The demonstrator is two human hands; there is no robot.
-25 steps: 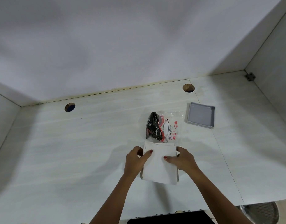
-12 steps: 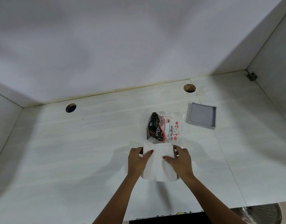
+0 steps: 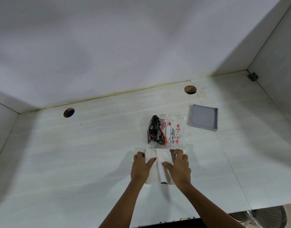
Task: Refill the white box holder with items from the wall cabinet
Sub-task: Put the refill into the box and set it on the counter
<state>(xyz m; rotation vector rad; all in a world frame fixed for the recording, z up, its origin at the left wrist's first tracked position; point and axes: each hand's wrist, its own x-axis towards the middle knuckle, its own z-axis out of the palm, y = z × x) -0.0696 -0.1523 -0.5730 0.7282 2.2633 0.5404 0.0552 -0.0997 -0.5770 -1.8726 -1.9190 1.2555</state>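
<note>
A stack of white tissues lies over the white box holder, which shows only as a dark sliver at the stack's near edge. My left hand grips the stack's left side, thumb on top. My right hand grips the right side, fingers curled over the far right corner. Just beyond the stack lies an opened clear plastic tissue wrapper with black and red print.
A grey square lid or tray lies to the right of the wrapper on the white desk. Two round cable holes sit near the back wall. A fan shows below the desk's front edge at right.
Both hands have drawn closer together over the tissue stack, and the right hand's fingers have moved up onto its far right corner. The stack looks more bunched in the middle.
</note>
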